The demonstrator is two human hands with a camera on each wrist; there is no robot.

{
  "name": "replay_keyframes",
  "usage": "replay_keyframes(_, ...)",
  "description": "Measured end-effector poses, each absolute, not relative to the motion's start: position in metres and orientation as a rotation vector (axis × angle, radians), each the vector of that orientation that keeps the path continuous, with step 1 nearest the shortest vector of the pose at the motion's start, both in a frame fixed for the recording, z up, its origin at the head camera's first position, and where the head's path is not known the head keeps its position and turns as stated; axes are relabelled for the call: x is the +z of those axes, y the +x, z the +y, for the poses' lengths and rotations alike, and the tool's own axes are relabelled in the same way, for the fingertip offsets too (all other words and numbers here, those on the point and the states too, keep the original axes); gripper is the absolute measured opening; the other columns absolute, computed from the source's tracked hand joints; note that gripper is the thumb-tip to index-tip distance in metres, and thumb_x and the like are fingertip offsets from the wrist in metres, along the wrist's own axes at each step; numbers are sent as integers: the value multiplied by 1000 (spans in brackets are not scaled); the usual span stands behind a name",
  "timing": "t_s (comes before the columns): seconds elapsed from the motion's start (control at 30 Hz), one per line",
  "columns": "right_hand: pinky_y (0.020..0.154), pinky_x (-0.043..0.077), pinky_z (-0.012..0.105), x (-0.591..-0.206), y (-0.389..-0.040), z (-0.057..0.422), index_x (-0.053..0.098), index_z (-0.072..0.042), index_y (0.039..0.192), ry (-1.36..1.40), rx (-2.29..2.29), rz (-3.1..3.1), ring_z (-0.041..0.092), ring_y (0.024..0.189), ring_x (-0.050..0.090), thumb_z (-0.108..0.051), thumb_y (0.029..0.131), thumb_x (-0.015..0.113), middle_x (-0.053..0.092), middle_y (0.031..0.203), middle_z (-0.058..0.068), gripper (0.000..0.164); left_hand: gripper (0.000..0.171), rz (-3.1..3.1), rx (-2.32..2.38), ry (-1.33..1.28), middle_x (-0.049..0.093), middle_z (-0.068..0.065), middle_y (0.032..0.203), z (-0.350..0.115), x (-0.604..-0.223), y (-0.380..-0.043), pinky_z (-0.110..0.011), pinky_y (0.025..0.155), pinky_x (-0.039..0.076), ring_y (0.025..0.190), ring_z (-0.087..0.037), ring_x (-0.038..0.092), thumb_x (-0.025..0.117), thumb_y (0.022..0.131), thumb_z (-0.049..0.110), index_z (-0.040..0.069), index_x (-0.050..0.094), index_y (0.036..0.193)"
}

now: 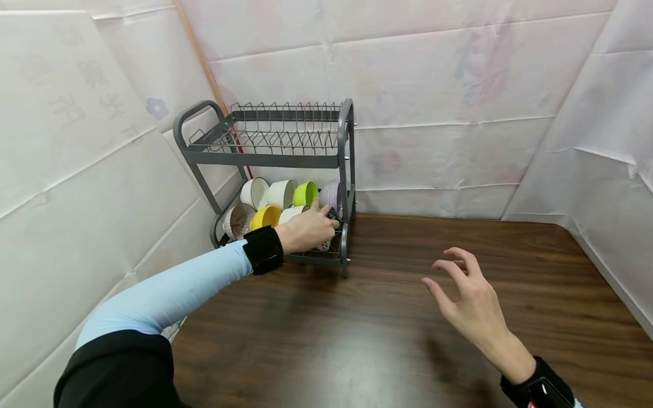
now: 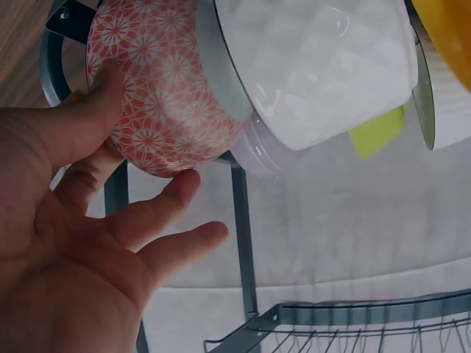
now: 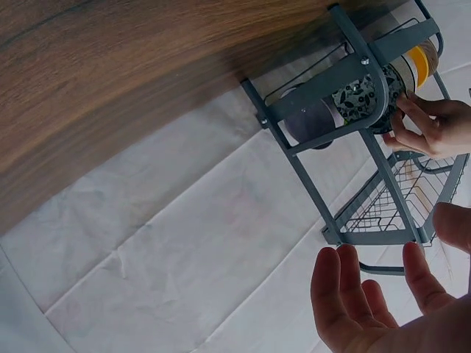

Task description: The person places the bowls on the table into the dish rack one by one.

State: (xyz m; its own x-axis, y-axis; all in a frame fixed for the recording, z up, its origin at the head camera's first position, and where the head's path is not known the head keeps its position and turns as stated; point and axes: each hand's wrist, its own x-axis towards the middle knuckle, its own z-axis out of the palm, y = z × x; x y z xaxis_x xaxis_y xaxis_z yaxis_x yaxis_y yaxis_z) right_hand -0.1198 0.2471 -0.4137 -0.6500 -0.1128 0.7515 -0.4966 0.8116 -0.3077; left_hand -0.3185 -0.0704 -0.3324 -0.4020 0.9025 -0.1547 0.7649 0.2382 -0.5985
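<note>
My left hand [image 1: 308, 229] reaches into the lower tier of the dish rack [image 1: 265, 160]. In the left wrist view its thumb lies on a patterned bowl [image 2: 158, 88] while another finger passes behind it, so the hand holds it at the edge. White flowers on red cover that side; the right wrist view shows a dark leaf print. Beside it a white bowl [image 2: 316, 66] stands on its side. My right hand [image 1: 474, 306] hovers over the table, fingers loosely bent, holding nothing.
On the lower tier sit several more bowls, among them a yellow bowl [image 1: 265, 217], a green bowl [image 1: 305, 194] and a lilac bowl [image 1: 329, 194]. Wire slots [image 1: 285, 139] line the upper tier. The brown wooden table [image 1: 388, 340] meets white sheeting [image 1: 433, 153] behind.
</note>
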Motion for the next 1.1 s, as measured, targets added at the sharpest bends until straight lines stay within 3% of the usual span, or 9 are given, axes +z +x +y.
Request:
replay_keyframes(0.2,60,53,34,-416,-122,245,72,-8,110,445,650,-2230,28,90,65,-20,84,87,57,133,19,32,28,-2397,791,-1578,68,-3,135,-73,-337,-326,-70,111,38,126,-44,59,80,90,39,15,83,104)
replay_keyframes(0.5,54,50,35,-425,-128,241,71,-7,108,465,666,-2214,26,83,64,-14,83,87,58,130,20,31,14,-2494,434,-1559,69,-4,115,-87,-346,-329,-69,108,41,121,-43,60,81,91,29,15,83,92)
replay_keyframes(0.63,51,47,32,-427,-130,239,70,-8,107,453,673,-2228,21,77,62,-12,83,88,60,126,18,30,2,-2458,340,-1549,66,-3,108,-94,-353,-328,-60,98,50,108,-36,59,82,91,18,17,84,90)
replay_keyframes(0.8,52,48,34,-430,-131,238,70,-8,107,433,657,-2254,21,78,62,-11,85,87,62,119,12,28,13,-2392,253,-1515,62,-4,101,-99,-361,-327,-52,90,50,104,-31,55,80,91,4,16,82,88)
replay_keyframes(0.97,60,54,46,-434,-135,238,71,-7,111,403,631,-2302,28,92,65,-12,87,86,64,113,10,29,9,-2387,52,-1449,63,-6,101,-100,-373,-326,-55,97,48,106,-29,55,81,92,10,13,79,85)
replay_keyframes(1.1,63,54,51,-437,-137,240,70,-7,113,374,631,-2354,33,97,65,-13,90,84,65,113,10,28,11,-2407,-64,-1381,68,-10,113,-102,-382,-324,-63,110,42,117,-30,56,77,92,0,10,81,92)
